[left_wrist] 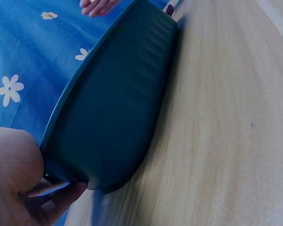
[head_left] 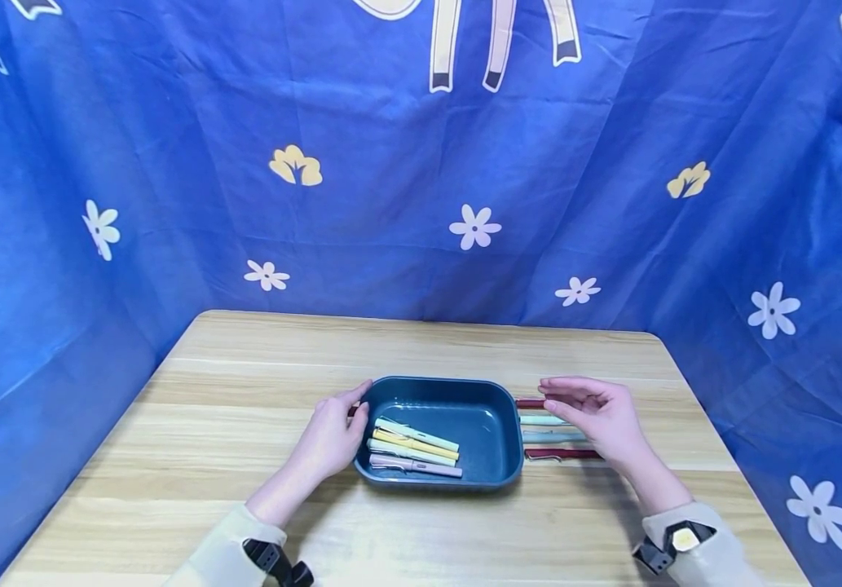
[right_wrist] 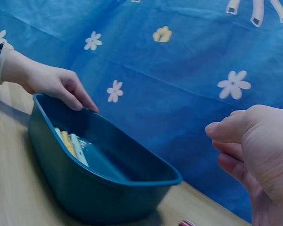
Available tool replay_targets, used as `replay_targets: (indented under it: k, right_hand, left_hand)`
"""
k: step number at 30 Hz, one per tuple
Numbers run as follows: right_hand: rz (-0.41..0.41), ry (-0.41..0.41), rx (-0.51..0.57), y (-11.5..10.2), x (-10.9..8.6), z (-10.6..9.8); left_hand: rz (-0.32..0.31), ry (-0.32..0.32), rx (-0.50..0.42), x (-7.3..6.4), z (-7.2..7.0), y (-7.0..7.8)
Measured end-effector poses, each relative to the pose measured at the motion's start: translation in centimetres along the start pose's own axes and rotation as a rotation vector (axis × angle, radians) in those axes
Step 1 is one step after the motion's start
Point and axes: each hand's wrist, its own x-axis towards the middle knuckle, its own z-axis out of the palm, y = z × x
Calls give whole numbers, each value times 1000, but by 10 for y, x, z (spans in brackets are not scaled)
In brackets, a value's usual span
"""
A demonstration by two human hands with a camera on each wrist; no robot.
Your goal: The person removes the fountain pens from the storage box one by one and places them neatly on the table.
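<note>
A dark teal plastic box (head_left: 482, 432) sits on the table. Inside it lie several capped pens: a pale green pen, a yellow pen (head_left: 428, 446), another pale green one and a lilac pen (head_left: 416, 466). My left hand (head_left: 336, 432) holds the box by its left end, fingers and thumb against the rim and wall. A small dark red thing shows by that thumb, its kind unclear. Right of the box lie a dark red pen (head_left: 560, 454), a blue pen (head_left: 556, 437), a mint pen (head_left: 541, 420) and another dark red one. Above these pens, my right hand (head_left: 597, 412) holds nothing, its fingers bent, thumb apart.
The wood-grain table (head_left: 244, 359) has rounded back corners. Blue cloth (head_left: 391, 204) printed with flowers hangs behind it and along both sides. A strapped device (head_left: 673, 546) is worn on each wrist.
</note>
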Motion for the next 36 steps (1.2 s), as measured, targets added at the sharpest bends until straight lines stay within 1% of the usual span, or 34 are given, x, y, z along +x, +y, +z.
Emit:
replay_targets:
  k: [5,12,15,21,29,36]
  right_hand:
    - [5,-47,39,-2,5,17]
    - [-11,-84,112,0,12,40]
    - [7,-98,128,-1,14,49]
    - [44,-119,142,-1,18,62]
    - [48,-127,153,2,24,77]
    - [59,-150,172,3,29,96]
  left_hand:
    - [-1,0,-3,0,0,0]
    - [0,6,-7,-1,-1,1]
    - [1,5,-13,-2,-1,1]
    - [-3,5,-18,-2,-1,2]
    - [-3,4,-18,-2,-2,2]
    - [-5,2,-19,-2,-3,3]
